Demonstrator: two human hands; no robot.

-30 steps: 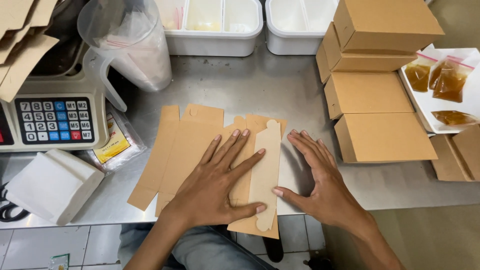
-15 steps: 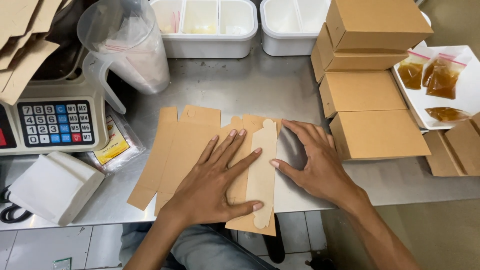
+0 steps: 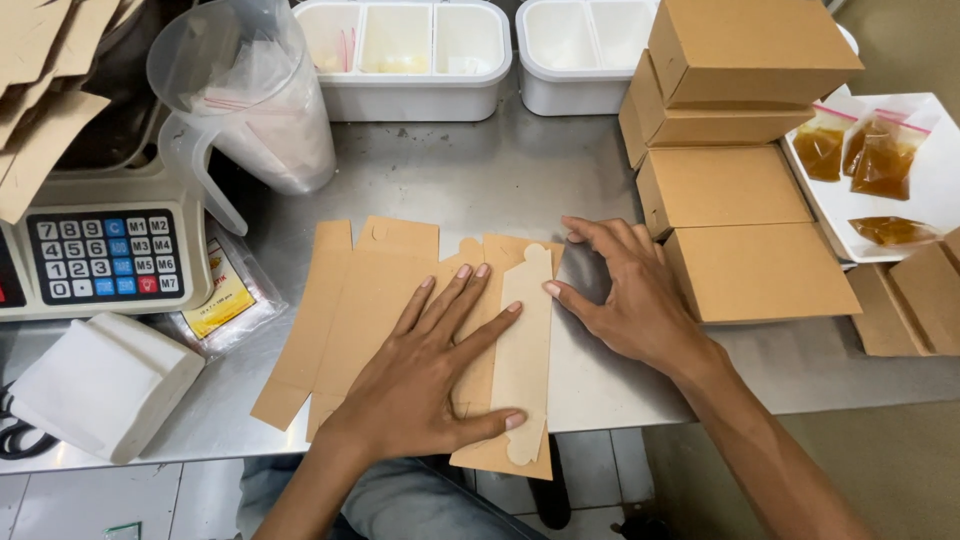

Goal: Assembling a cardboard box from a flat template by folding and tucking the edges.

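Note:
A flat, unfolded brown cardboard box blank (image 3: 370,290) lies on the steel table (image 3: 480,170), its near end hanging over the front edge. A pale side flap (image 3: 527,340) is folded over on its right. My left hand (image 3: 425,385) presses flat on the blank with fingers spread, the thumb on the flap. My right hand (image 3: 625,295) rests beside the flap's right edge, fingertips touching its upper part, palm on the table.
Several folded brown boxes (image 3: 740,170) are stacked at the right. A white tray (image 3: 925,185) holds small bags of amber liquid. At the back stand two white containers (image 3: 405,60) and a clear plastic jug (image 3: 250,100). A weighing scale (image 3: 100,250) sits left, a white block (image 3: 100,385) below it.
My right hand has slid up and back from the flap's lower edge toward its top, curling its fingers. My left hand stays pressed on the blank.

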